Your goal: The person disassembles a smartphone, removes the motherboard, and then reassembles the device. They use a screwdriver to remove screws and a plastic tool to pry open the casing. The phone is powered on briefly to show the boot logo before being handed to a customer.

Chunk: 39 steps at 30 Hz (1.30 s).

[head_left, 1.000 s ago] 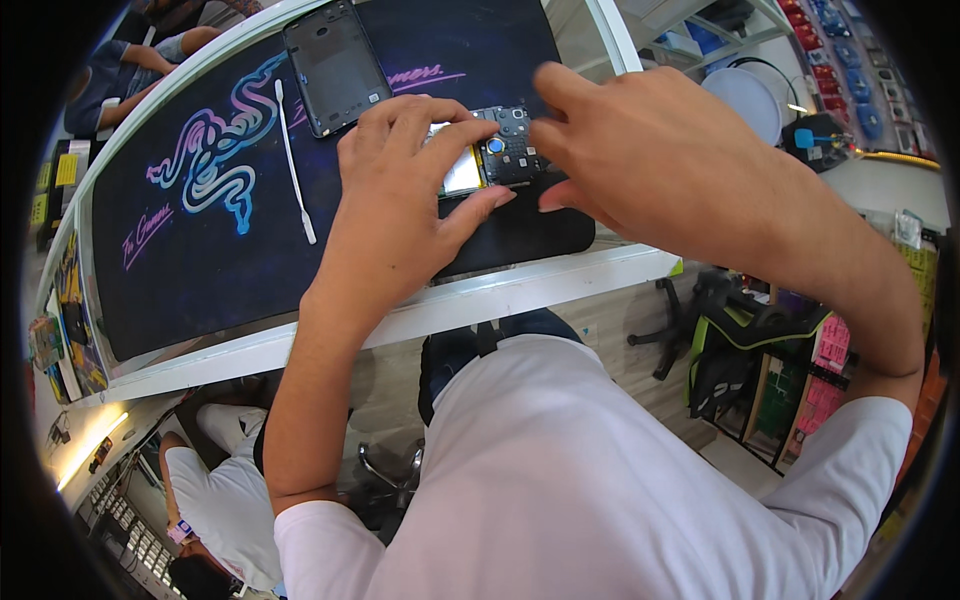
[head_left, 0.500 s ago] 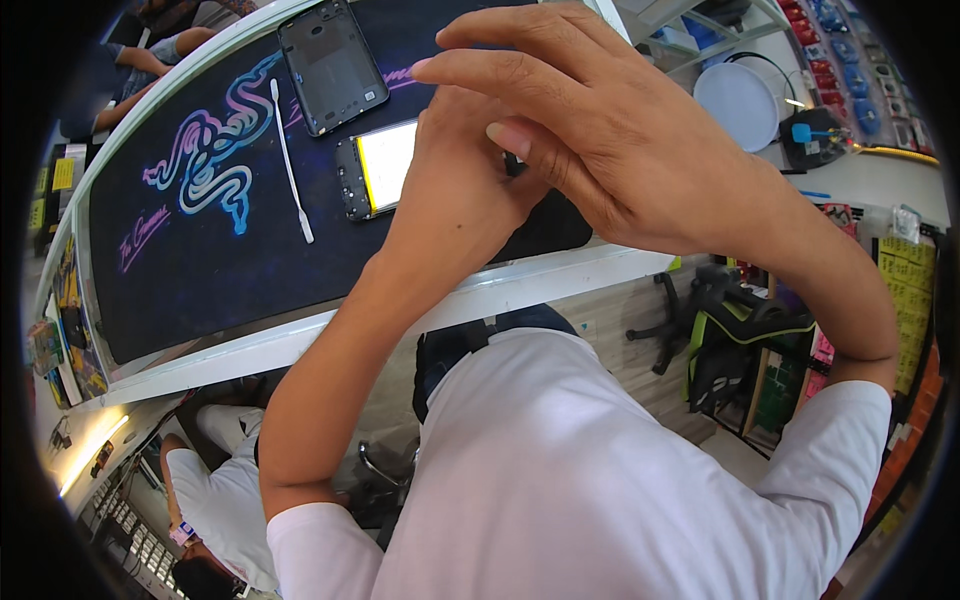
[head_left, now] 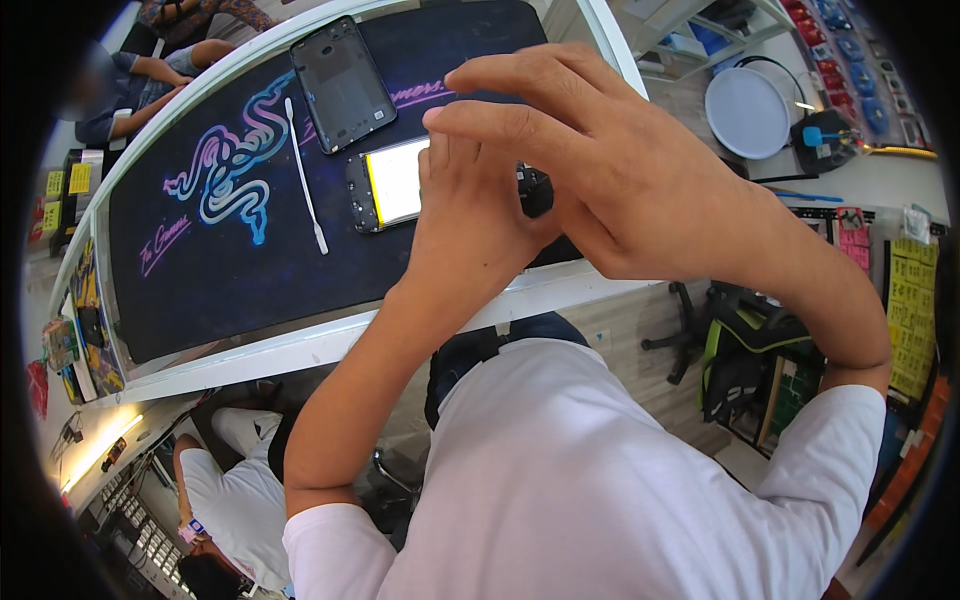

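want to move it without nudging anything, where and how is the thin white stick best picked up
Probably pinch the thin white stick across its slim middle, coming from its left. It lies flat, its ends look broader, and the printed mat stretches away on that side. To its right, the black back cover and opened phone leave less room for the grip.

Since a second ago the left hand (head_left: 470, 195) has shifted toward three o'clock across the opened smartphone (head_left: 364, 196), baring its nine o'clock end and more of the yellow-edged battery (head_left: 397, 186). The right hand (head_left: 630, 165) has swung toward nine o'clock, overlapping the left; its thumbnail, visible half a second ago, is hidden.
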Each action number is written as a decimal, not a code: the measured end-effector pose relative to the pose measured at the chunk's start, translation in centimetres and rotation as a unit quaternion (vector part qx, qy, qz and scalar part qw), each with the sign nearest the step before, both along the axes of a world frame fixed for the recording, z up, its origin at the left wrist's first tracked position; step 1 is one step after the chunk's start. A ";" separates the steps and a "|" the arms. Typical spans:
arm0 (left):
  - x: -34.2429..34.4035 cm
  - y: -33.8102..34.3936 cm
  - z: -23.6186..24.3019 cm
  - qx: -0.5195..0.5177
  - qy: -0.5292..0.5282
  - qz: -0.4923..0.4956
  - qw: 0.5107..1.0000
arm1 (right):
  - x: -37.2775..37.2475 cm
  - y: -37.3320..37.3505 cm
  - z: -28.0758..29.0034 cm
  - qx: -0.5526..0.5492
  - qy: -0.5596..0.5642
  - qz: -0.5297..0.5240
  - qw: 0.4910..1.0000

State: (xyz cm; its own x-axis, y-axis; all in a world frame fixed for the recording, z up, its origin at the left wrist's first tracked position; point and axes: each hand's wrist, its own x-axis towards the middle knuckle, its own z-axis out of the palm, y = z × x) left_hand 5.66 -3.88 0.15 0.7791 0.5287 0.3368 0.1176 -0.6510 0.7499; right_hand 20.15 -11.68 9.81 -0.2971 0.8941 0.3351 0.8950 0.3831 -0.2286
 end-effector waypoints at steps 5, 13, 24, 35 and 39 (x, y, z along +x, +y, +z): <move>-3.4 1.3 0.8 0.132 0.115 0.026 0.984 | 0.6 -0.9 2.0 -0.264 -0.114 -0.120 0.950; -4.2 1.9 0.5 0.134 0.137 0.037 0.981 | 3.0 -0.2 1.5 -0.169 -0.087 -0.087 0.978; -4.1 1.9 0.5 0.134 0.146 0.041 0.979 | 3.5 0.7 1.2 -0.171 -0.132 -0.025 0.976; -4.2 1.9 0.3 0.124 0.134 0.032 0.983 | 1.1 3.0 3.1 -0.260 -0.250 0.034 0.932; -4.1 1.9 0.6 0.146 0.129 0.032 0.980 | 0.4 3.1 2.5 -0.271 -0.255 0.052 0.927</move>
State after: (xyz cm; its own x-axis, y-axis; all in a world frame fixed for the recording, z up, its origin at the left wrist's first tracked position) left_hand 1.59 -2.00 0.73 0.8269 0.4891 0.2774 0.3262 -0.8191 0.4719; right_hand 20.52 -8.61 12.30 -0.3863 0.8479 -0.3630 0.9047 0.4250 0.0299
